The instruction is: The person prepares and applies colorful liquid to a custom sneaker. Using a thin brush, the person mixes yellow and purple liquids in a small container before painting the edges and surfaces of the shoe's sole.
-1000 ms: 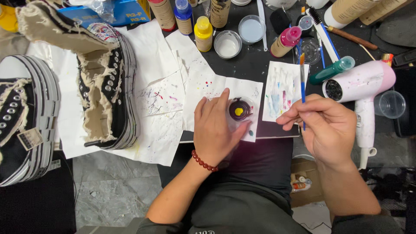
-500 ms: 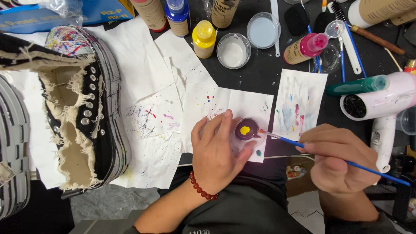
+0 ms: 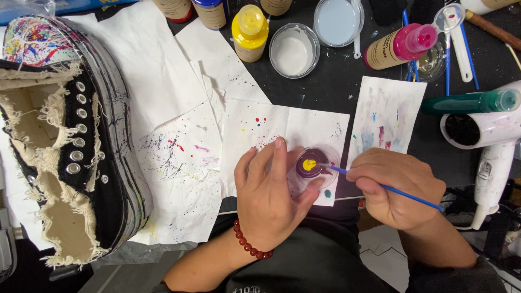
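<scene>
Your left hand [image 3: 271, 195] is lying on the speckled paper sheet [image 3: 255, 141], fingers curled loosely around the small clear paint cup [image 3: 313, 165] and steadying it. The cup is holding dark purple paint with a yellow blob. Your right hand [image 3: 399, 187] is closing in a pinch grip on the thin blue paintbrush [image 3: 380, 187], its tip dipping into the yellow. The frayed black platform sneaker [image 3: 70, 146] is sitting well apart at left.
</scene>
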